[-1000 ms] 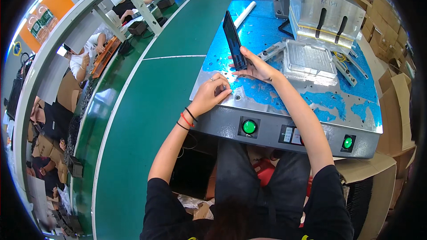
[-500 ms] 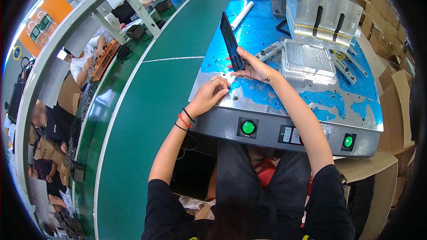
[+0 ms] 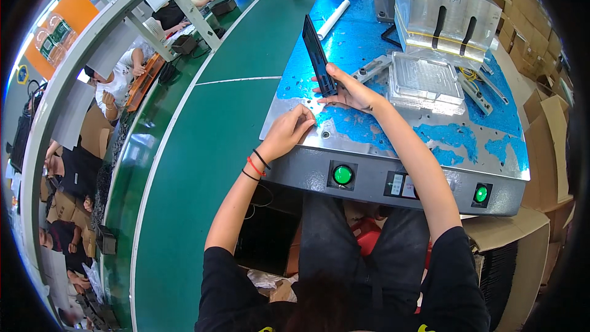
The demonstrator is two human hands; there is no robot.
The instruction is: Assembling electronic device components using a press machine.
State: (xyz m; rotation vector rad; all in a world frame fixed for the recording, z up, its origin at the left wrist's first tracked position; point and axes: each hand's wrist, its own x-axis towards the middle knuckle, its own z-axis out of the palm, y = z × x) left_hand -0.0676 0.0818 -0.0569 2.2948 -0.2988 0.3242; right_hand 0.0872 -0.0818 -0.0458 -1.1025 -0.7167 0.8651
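Observation:
A thin black rectangular panel (image 3: 315, 52) stands tilted on edge above the left part of the metal work plate (image 3: 393, 124). My right hand (image 3: 351, 91) grips its lower end, thumb on the near side and fingers behind. My left hand (image 3: 287, 130) is beside it at the plate's left edge, its fingers curled in toward the thumb; anything between them is hidden. Right of my right hand, a clear plastic tray (image 3: 426, 80) rests on the plate.
Behind the tray rises a metal press block (image 3: 447, 18). Metal bars (image 3: 474, 93) flank the tray, and a white roll (image 3: 334, 19) lies farther back. Green buttons (image 3: 342, 175) line the front panel. A green conveyor belt (image 3: 203, 147) runs along the left; cardboard boxes (image 3: 544, 147) stand right. Co-workers sit beyond the belt.
My left fingers have drawn in closer together. The panel has shifted very slightly left in my right hand. Across the belt, co-workers' hands have moved.

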